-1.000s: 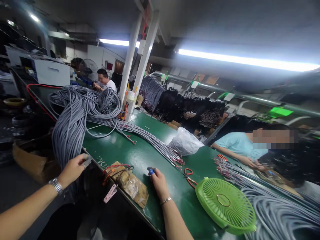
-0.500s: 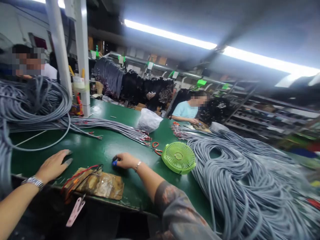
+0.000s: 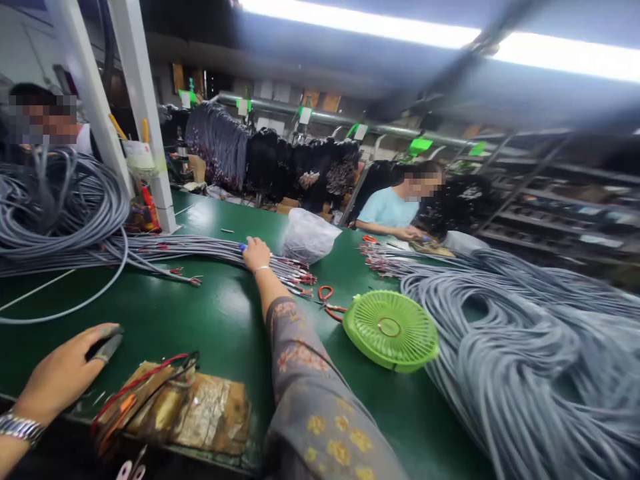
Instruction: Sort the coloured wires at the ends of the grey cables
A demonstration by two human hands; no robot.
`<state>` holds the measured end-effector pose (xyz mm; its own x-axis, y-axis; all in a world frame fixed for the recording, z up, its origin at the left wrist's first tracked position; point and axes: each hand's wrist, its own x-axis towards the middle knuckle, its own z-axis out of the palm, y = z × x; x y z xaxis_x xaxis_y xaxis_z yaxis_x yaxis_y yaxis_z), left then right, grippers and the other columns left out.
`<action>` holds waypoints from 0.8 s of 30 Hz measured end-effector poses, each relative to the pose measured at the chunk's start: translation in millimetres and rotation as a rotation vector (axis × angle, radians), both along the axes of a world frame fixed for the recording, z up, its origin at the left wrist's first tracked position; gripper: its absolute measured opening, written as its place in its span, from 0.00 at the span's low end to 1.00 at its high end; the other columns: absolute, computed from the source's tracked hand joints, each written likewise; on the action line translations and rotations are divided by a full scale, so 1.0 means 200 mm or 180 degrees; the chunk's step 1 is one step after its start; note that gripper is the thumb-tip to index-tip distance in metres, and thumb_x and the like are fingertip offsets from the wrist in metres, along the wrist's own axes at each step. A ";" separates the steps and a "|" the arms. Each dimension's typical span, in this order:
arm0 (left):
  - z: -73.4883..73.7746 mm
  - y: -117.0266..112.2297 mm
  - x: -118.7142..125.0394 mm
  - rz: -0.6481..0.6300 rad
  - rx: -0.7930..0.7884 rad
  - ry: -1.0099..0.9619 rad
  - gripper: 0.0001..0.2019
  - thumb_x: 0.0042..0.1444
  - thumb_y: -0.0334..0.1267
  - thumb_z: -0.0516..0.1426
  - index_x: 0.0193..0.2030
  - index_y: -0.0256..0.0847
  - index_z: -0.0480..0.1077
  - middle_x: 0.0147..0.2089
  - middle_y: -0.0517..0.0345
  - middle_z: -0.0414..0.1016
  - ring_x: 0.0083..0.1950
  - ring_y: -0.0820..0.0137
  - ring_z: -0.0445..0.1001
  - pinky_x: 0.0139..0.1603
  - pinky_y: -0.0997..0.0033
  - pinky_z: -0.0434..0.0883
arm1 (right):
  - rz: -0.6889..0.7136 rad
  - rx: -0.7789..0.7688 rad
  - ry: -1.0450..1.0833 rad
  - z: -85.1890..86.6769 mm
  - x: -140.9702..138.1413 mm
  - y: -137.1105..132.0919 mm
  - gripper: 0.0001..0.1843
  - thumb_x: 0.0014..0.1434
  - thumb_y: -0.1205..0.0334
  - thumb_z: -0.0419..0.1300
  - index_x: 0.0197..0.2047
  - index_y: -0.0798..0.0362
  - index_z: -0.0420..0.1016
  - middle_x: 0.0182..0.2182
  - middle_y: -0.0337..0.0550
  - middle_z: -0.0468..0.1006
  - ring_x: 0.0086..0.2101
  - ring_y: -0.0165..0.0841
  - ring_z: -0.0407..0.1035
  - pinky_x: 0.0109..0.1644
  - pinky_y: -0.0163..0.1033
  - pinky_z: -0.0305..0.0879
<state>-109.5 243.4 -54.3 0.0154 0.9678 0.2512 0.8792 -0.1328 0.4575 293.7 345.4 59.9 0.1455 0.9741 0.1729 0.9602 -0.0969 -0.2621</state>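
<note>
My right hand (image 3: pixel 257 254) reaches far over the green table, onto a bundle of grey cables (image 3: pixel 220 248) with stripped red and white ends. Its fingers are curled down on the cables, with a blue cover on one digit; the tips are partly hidden. Near the table's front left, my left hand (image 3: pixel 67 370) holds nothing, thumb and fingers apart, with grey covers on the tips. Beside it lies a worn, taped brown block (image 3: pixel 215 410) with red and black wires (image 3: pixel 145 383) across it.
A green round fan (image 3: pixel 393 330) stands right of my forearm, next to red-handled pliers (image 3: pixel 333 310). Large grey cable coils (image 3: pixel 500 347) cover the right side, more coils (image 3: pixel 60 200) the left. A white plastic bag (image 3: pixel 310 235) sits behind the bundle. A co-worker (image 3: pixel 390 207) works across the table.
My right hand has moved forward from beside the brown block onto the cable bundle. My left hand has shifted left and closer to me in the picture. The view has tilted and moved.
</note>
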 end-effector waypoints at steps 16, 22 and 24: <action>0.18 -0.21 0.15 0.0100 -0.0176 -0.0777 0.18 0.42 0.47 0.55 0.36 0.51 0.84 0.51 0.57 0.89 0.58 0.50 0.84 0.67 0.53 0.75 | 0.0011 -0.0706 -0.0149 -0.07 0.03 0.24 0.28 0.75 0.58 0.42 0.64 0.57 0.76 0.64 0.60 0.77 0.62 0.46 0.71 0.60 0.45 0.65; 0.20 -0.21 0.21 0.0031 -0.0201 -0.0843 0.16 0.46 0.46 0.56 0.36 0.50 0.84 0.52 0.58 0.89 0.58 0.54 0.83 0.65 0.59 0.75 | 0.0192 -0.0708 -0.0387 -0.09 0.02 0.10 0.27 0.75 0.58 0.42 0.62 0.56 0.78 0.61 0.58 0.80 0.59 0.45 0.74 0.58 0.44 0.66; 0.20 -0.21 0.23 0.0017 -0.0162 -0.0772 0.16 0.47 0.44 0.55 0.37 0.50 0.84 0.52 0.58 0.89 0.57 0.56 0.84 0.64 0.60 0.75 | 0.0213 -0.0720 -0.0443 -0.10 0.01 0.04 0.27 0.75 0.57 0.41 0.61 0.56 0.78 0.60 0.59 0.81 0.58 0.45 0.75 0.57 0.44 0.67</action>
